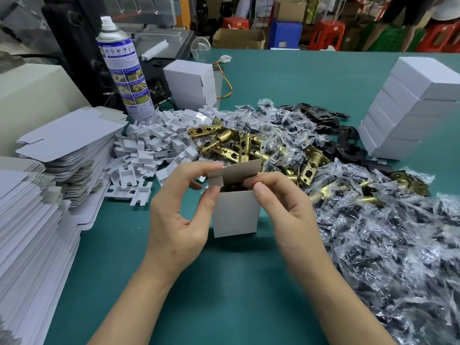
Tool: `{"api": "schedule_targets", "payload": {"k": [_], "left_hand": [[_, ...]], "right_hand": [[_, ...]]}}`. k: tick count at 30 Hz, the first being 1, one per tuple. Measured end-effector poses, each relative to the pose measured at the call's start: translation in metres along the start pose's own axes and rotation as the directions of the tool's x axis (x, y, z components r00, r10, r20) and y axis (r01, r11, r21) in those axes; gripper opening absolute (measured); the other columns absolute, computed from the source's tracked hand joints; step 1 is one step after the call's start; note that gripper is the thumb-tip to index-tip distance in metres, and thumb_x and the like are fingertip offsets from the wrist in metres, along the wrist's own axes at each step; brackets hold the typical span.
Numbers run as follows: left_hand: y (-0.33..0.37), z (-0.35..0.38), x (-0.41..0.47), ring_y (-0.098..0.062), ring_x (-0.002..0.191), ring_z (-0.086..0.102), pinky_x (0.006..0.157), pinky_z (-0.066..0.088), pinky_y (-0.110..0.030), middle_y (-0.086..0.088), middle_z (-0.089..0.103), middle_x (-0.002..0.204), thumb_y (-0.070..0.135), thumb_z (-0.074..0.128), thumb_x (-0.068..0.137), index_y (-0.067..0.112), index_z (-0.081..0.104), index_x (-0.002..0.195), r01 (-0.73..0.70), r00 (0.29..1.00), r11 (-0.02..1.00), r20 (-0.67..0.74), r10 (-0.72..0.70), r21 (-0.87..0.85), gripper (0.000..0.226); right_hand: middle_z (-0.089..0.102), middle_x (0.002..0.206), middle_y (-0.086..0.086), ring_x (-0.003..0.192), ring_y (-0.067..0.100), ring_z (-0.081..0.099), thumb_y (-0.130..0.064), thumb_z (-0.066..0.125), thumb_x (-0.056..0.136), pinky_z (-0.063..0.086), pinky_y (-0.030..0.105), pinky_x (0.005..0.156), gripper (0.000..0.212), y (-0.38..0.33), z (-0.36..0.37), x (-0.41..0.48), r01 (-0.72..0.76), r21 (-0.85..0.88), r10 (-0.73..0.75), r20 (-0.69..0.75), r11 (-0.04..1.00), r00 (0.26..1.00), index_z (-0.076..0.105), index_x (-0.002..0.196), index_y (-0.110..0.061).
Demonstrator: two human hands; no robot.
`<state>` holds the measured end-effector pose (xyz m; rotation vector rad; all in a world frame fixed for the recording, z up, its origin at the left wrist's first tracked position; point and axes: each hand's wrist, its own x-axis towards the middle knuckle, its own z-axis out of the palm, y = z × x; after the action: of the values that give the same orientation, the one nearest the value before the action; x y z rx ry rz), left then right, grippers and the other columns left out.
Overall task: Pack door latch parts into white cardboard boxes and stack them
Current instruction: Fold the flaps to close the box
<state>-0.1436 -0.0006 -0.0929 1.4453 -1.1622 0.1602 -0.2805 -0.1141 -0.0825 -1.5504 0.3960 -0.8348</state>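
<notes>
A tall spray can [125, 70] with a white cap stands upright at the far left of the green table [298, 78], just in front of a black machine [72, 33]. A clear dome [201, 46] and coloured wires [227, 83] lie farther back. Beyond the table are a brown carton [239, 39], a blue crate [286, 33] and red stools [326, 33].

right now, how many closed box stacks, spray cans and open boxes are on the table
closed box stacks: 2
spray can: 1
open box: 1
total: 4
</notes>
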Motion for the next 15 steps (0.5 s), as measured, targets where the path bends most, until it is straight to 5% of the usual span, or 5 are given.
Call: {"api": "schedule_targets", "payload": {"k": [7, 11, 15], "left_hand": [[0.0014, 0.0005, 0.0011, -0.025, 0.11, 0.067, 0.097, 0.05, -0.033, 0.002, 0.069, 0.11, -0.002, 0.056, 0.098, 0.022, 0.063, 0.106, -0.043, 0.998, 0.997, 0.048, 0.047, -0.07, 0.026], [0.004, 0.0003, -0.0002, -0.025, 0.11, 0.065, 0.097, 0.049, -0.032, -0.005, 0.068, 0.109, -0.01, 0.055, 0.09, 0.012, 0.065, 0.099, -0.028, 0.996, 0.997, 0.077, 0.034, -0.068, 0.026], [0.0064, -0.0005, -0.0003, -0.024, 0.108, 0.065, 0.096, 0.048, -0.032, -0.009, 0.066, 0.108, 0.008, 0.055, 0.092, 0.004, 0.066, 0.096, -0.041, 0.995, 0.998, 0.089, 0.045, -0.047, 0.012]], "right_hand": [[0.074, 0.106, -0.005, 0.103, 0.015, 0.068, -0.029, 0.057, 0.103, 0.05, 0.03, 0.088, 0.013, -0.0007, -0.0004, -0.0017, 0.024, -0.05, -0.024, -0.008, 0.998, 1.0, 0.07, 0.101, -0.029], [0.074, 0.114, 0.004, 0.112, 0.016, 0.069, -0.019, 0.064, 0.096, 0.053, 0.03, 0.094, 0.018, 0.0022, -0.0009, -0.0022, 0.025, 0.098, -0.018, -0.076, 0.995, 0.997, 0.055, 0.111, -0.018], [0.072, 0.12, 0.004, 0.11, 0.016, 0.065, -0.022, 0.054, 0.093, 0.052, 0.022, 0.089, 0.029, -0.0014, -0.0027, -0.0039, 0.046, 0.114, -0.049, 0.026, 0.992, 0.998, 0.062, 0.12, -0.016]]}}
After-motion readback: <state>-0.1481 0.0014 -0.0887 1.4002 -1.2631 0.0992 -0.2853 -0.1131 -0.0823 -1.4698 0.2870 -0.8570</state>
